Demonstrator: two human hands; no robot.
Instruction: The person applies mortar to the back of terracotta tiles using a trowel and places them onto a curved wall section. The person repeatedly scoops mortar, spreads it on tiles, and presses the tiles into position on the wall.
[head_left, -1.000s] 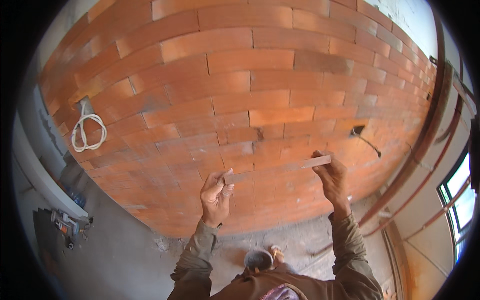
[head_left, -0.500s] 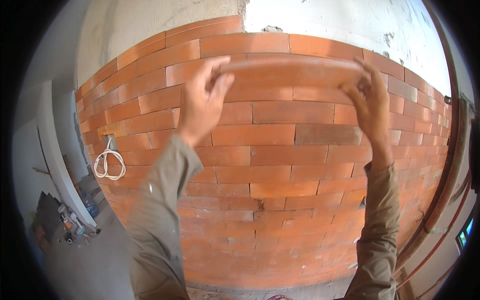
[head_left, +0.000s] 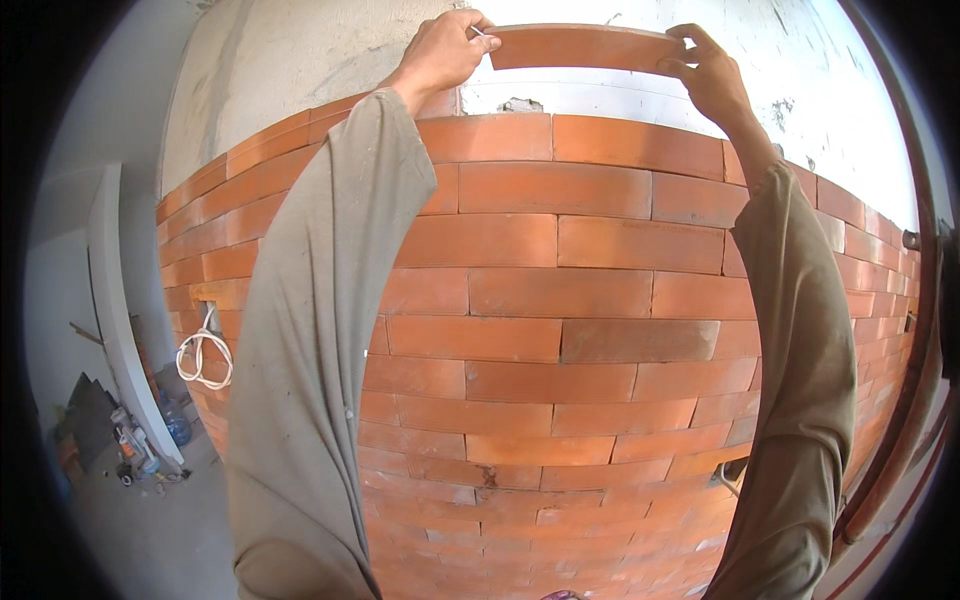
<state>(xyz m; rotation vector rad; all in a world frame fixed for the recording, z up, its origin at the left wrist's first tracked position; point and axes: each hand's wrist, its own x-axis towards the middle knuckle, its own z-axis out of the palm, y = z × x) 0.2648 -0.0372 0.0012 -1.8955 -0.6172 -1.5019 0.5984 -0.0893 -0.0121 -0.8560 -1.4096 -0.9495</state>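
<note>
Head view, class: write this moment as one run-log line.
terracotta tile: held above laid rows | left hand: on left end | right hand: gripping right end

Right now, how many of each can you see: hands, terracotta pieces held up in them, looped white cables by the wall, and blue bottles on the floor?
Left hand and right hand: 2
Held terracotta piece: 1
Looped white cable: 1
Blue bottle: 1
Total: 5

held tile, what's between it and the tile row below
In the head view, a strip of white wall with a rough grey patch separates the held tile from that tile row.
</note>
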